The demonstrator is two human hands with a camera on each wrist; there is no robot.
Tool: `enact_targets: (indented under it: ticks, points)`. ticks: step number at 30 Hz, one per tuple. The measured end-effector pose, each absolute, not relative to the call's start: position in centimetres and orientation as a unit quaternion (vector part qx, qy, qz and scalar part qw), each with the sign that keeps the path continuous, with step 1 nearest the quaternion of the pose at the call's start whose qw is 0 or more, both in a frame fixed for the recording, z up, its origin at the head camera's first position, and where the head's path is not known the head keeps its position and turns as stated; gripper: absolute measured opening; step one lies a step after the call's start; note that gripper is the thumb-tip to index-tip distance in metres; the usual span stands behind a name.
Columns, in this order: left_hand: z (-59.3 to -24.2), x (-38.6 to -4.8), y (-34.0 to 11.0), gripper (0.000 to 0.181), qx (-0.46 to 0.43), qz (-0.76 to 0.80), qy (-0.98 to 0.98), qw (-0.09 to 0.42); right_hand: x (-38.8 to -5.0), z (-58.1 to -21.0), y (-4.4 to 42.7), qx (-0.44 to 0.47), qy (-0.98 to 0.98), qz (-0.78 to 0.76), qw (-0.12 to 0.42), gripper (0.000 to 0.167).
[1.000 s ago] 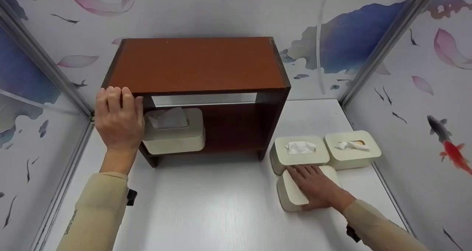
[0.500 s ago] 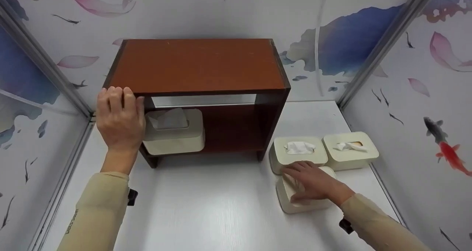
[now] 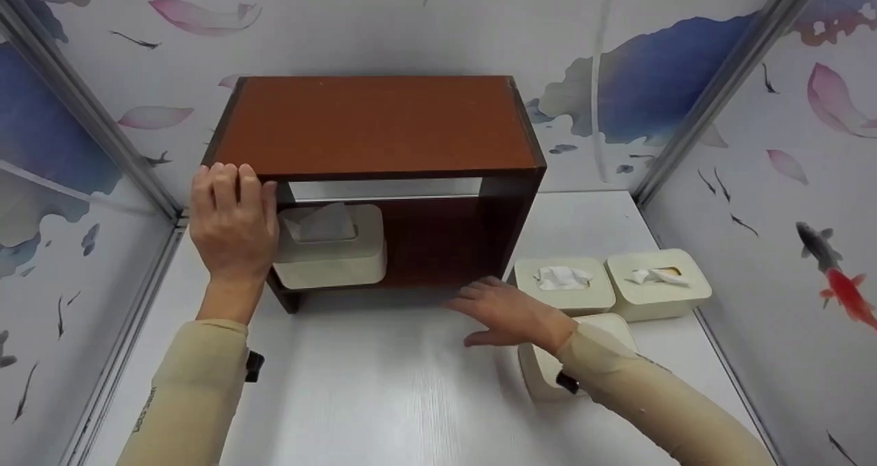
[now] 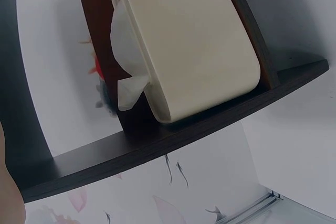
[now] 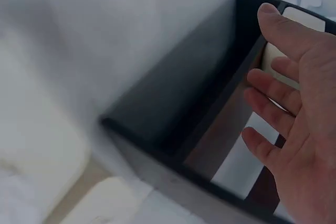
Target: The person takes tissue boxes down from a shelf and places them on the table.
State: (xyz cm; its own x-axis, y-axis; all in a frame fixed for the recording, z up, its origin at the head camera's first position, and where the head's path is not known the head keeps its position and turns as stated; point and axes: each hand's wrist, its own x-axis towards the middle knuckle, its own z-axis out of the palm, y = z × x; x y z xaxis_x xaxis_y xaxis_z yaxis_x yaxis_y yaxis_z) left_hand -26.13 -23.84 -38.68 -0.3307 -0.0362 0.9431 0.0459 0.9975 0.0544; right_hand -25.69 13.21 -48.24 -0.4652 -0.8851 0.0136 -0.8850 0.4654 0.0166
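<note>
My left hand (image 3: 236,236) grips the front left top corner of a small brown wooden shelf (image 3: 384,127), fingers bent over its edge. Just beside it, a cream tissue box (image 3: 336,271) sits on the shelf's lower board at the left end, a tissue sticking up from its slot. The left wrist view shows that tissue box (image 4: 194,45) close up, with a bit of the hand at the left edge. Fingers spread and holding nothing, my right hand (image 3: 510,312) hovers in front of the shelf's right side. In the right wrist view, the palm of the right hand (image 5: 315,108) faces the shelf.
Right of the shelf, two cream tissue boxes (image 3: 596,295) (image 3: 661,308) stand side by side with tissues showing. A third cream box (image 3: 610,329) stands in front, partly covered by my right forearm. Printed white panels (image 3: 774,260) enclose the white tabletop (image 3: 370,384).
My right hand has lifted off the front box and moved left toward the shelf. My left hand keeps its hold on the shelf corner, and the boxes stay in place.
</note>
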Motion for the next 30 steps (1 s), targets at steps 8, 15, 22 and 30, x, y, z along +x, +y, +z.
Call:
enact_targets:
  ticks: [8,15,22,30]
  points:
    - [-38.9,-26.3,-23.9,0.034,0.001,-0.034,-0.816,0.577,-28.3,-46.5,6.9,0.461,-0.887,-0.022,-0.004,0.09]
    - [-39.0,-26.4,-23.7,0.034,0.005,-0.033,-0.816,0.577,-29.8,-45.6,2.4,0.427,-0.904,-0.002,-0.017,0.103]
    - [-39.0,-26.5,-23.5,0.034,-0.001,-0.032,-0.81,0.585,-30.8,-44.6,-1.2,0.392,-0.918,0.011,-0.053,0.107]
    - [-38.9,-26.5,-23.8,0.033,0.005,-0.034,-0.807,0.59,-31.2,-44.6,-4.2,0.37,-0.926,-0.013,-0.075,0.112]
